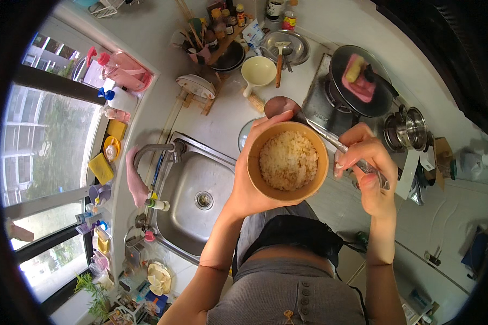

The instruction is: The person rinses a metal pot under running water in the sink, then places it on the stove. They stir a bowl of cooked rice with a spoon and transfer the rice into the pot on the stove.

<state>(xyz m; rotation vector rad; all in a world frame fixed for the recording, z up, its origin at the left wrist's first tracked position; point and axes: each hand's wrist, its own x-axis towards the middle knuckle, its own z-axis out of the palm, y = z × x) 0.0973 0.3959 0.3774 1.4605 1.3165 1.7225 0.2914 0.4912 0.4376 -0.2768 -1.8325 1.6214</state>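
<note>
My left hand (244, 178) holds a tan round bowl (324, 162) from its left side and underneath. Cooked rice (289, 160) lies inside, below the rim. In my right hand (367, 168) is the handle of a metal ladle (283, 106); its rounded head is just beyond the bowl's far rim, close to my left fingertips. Whether ladle and bowl touch, I cannot tell. Behind the ladle head, partly covered, a corn cob (256, 101) lies on the counter beside a pale green small pan (258, 71).
A stainless sink (187, 178) with a faucet (156, 150) is at left. On the stove at right sits a dark wok (373, 107) holding a pink cloth (361, 87), near a metal pot (410, 128). A wooden-handled spatula (279, 71) rests by a metal plate (298, 46).
</note>
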